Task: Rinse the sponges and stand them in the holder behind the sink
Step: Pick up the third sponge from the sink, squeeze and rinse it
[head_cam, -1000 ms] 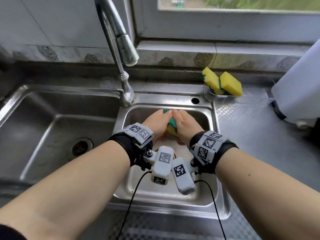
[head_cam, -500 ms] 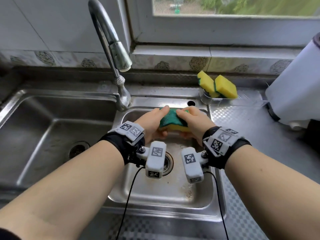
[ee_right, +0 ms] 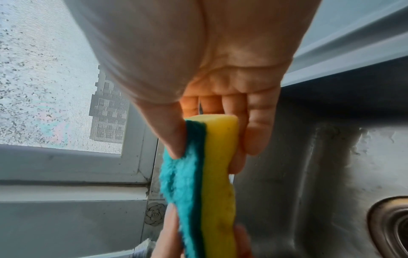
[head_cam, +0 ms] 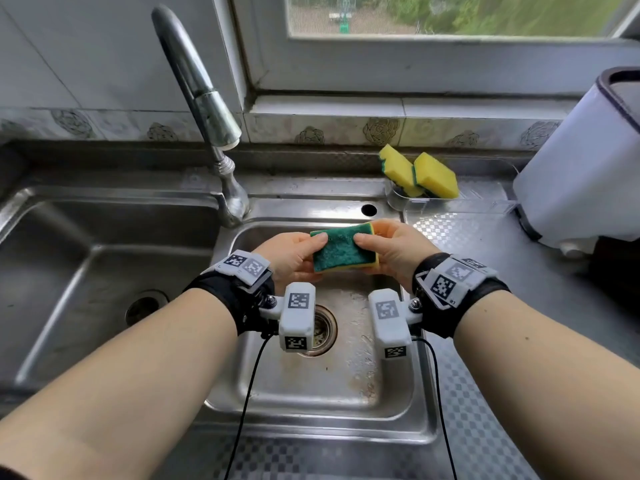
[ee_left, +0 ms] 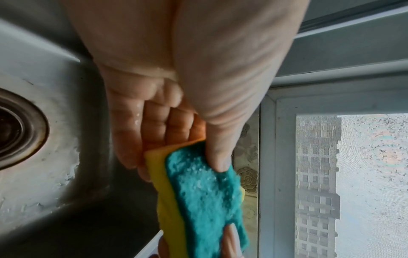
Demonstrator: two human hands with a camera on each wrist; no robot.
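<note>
A yellow sponge with a green scouring face (head_cam: pixel 341 249) is held flat above the small sink basin (head_cam: pixel 398 393), green side up. My left hand (head_cam: pixel 294 252) pinches its left end, thumb on the green face (ee_left: pixel 205 192) and fingers underneath. My right hand (head_cam: pixel 388 249) pinches the right end the same way, thumb on the green pad (ee_right: pixel 176 174), fingers on the yellow foam. Two more yellow sponges (head_cam: pixel 420 173) stand leaning in the clear holder (head_cam: pixel 398 199) behind the sink at the right.
The steel tap (head_cam: pixel 204 109) arches over the divider at the left of the small basin, with no water running. A large basin (head_cam: pixel 86 271) lies at the left. A white container (head_cam: pixel 585 178) stands on the counter at the right. The drain (head_cam: pixel 322 329) sits below my wrists.
The sponge was squeezed folded between both hands low in the basin. It has been raised and spread out flat, and my hands have moved apart to its two ends.
</note>
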